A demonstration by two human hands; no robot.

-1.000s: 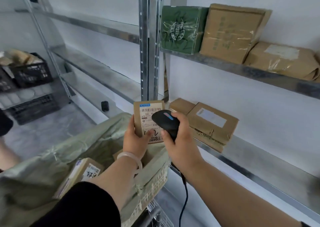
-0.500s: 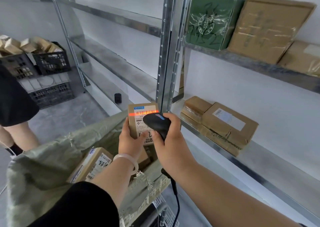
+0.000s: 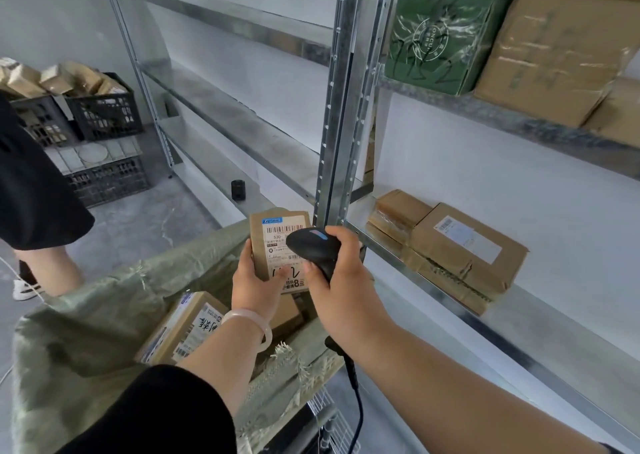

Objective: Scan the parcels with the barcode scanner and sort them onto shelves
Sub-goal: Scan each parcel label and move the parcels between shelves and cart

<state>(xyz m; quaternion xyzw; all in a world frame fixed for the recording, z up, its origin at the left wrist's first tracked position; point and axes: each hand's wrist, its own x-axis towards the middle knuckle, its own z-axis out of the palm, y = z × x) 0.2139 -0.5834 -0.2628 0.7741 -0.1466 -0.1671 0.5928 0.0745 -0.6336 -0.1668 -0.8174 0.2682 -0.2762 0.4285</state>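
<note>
Here, parcel partly behind scanner.

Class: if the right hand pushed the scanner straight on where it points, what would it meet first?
Probably the labelled brown parcel gripped by the left hand; the gap between them is unclear.

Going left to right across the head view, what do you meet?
crates → sack parcel → left hand gripping the small parcel → scanner in the right hand → shelf parcels
</note>
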